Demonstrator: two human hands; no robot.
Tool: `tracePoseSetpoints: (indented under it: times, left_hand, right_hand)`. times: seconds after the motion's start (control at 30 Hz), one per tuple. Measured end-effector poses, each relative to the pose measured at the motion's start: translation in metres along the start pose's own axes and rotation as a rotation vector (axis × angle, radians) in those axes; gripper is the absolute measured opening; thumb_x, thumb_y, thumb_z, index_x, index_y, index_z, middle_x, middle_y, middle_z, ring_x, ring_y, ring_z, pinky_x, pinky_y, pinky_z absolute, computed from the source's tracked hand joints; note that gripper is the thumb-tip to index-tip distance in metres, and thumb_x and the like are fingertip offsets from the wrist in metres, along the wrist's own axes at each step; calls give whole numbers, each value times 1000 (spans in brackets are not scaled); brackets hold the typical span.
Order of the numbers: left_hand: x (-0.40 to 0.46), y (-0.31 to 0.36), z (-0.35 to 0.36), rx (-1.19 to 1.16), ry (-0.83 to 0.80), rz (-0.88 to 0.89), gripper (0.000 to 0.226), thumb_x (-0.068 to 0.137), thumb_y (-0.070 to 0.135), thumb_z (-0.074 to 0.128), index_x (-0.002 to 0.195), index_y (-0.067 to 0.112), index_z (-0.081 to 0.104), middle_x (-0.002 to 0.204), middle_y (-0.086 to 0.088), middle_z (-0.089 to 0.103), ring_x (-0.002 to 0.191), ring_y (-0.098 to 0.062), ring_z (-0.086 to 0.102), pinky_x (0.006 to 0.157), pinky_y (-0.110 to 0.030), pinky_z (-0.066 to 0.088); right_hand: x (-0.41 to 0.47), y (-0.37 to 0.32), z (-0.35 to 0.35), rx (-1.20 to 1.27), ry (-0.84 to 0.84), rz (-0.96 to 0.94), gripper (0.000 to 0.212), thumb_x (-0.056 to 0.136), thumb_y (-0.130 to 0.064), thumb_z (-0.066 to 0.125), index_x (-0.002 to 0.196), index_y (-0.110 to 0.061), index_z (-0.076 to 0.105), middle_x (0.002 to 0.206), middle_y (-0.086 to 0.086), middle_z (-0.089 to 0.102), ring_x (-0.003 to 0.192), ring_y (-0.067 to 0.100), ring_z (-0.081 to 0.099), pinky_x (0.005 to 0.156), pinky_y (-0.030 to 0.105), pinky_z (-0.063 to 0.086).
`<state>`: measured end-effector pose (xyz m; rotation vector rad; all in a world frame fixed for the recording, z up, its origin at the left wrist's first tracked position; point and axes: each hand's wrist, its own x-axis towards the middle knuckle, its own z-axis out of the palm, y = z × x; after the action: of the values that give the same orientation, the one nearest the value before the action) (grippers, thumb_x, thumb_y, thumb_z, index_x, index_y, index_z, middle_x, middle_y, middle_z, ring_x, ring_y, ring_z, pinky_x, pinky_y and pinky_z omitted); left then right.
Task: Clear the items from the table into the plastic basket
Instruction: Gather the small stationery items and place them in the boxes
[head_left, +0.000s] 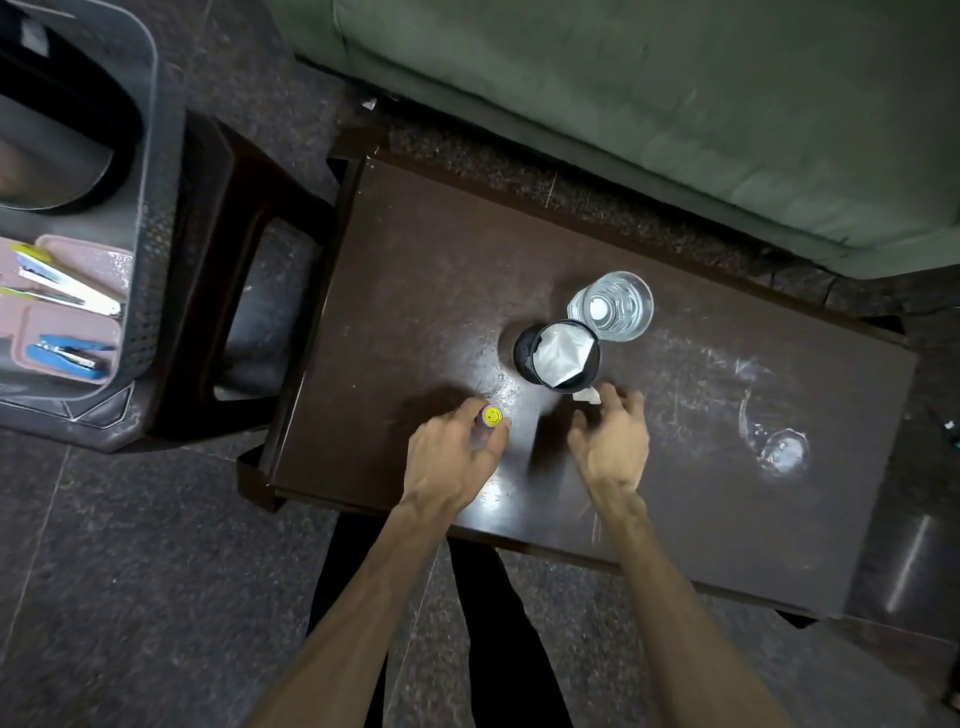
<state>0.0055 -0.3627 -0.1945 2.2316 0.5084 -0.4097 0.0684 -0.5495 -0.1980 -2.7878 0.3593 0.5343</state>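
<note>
- Left hand (454, 457) is closed round a small purple item with a yellow smiley cap (491, 415); the cap pokes out between thumb and fingertips at the far end of the hand, so the grip sits on the body just below the cap.
- I can't make out what the item is beyond that, since the hand hides most of it.
- Right hand (613, 441) is open and holding nothing, fingers spread and slightly blurred, hovering over the table just right of the left hand.
- Its fingertips are just short of a small white scrap (587, 396) on the tabletop; I can't tell if they touch it.
- Just beyond that scrap stands a black mesh cup (524, 349) with crumpled white paper (563, 356) tucked inside.
- Touching or nearly touching the cup on its far right side is a clear glass (618, 306), upright.
- All of this sits around the middle of the dark brown table (415, 260); a pale wet-looking ring mark (782, 452) shows toward the right end.
- The plastic basket (150, 171), grey, is well off to the far left, resting on a dark stool (218, 218).
- Inside it I see a pink tray (111, 260) carrying a blue stapler (70, 353) and a few blurred white and yellow bits.
- A green sofa (675, 104) runs along the far side.
</note>
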Motion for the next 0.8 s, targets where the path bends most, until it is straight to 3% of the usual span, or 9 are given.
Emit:
tracePoseSetpoints:
  times: [0.13,0.33,0.4,0.57,0.67,0.73,0.8]
  left_hand:
    - [-1,2,-4,-33,-2,-59,30,92,56,65,97,27,68,60,16,57,72,-21,73,72,-32,53]
    - [-6,-5,-27,-152,143,-101,35,87,63,60,102,32,68,76,8,73,70,-16,72,75,-39,58]
    - [-9,-10,-41,-210,229,-108,36,88,61,62,106,31,69,86,7,73,73,-16,71,75,-40,59]
    - [-16,-34,-88,-287,443,-111,28,89,43,70,112,28,71,100,10,65,76,-8,68,72,-37,60]
    - [-20,-50,-125,-331,566,-131,33,85,31,76,117,26,69,104,9,67,82,-8,68,74,-31,59]
    - [-22,-60,-151,-380,640,-161,37,83,25,79,117,25,66,103,9,69,85,-10,69,78,-34,60]
    - [-23,-69,-177,-391,713,-142,35,82,17,80,113,24,65,99,13,68,89,-14,69,82,-37,60]
  right_hand:
    - [9,1,7,4,-45,53,32,85,-17,73,116,-20,74,123,9,63,95,38,70,85,40,55]
    - [-25,-21,13,292,-142,206,25,86,-40,77,105,-25,80,95,2,81,93,28,74,86,33,55]
    - [-41,-39,15,373,-199,164,23,85,-41,80,100,-24,82,92,0,80,89,20,74,87,31,56]
    - [-63,-110,23,592,-305,102,7,82,-35,85,80,-33,78,74,-5,76,66,6,66,72,24,51]
    - [-71,-164,20,701,-366,-1,6,83,-32,83,87,-29,80,79,-3,78,72,9,71,72,23,53]
    - [-74,-203,17,732,-381,-84,11,83,-32,82,92,-27,79,82,-2,78,79,17,74,71,25,55]
    - [-75,-241,15,739,-364,-171,10,82,-33,82,90,-28,78,80,-5,77,77,14,73,71,27,56]
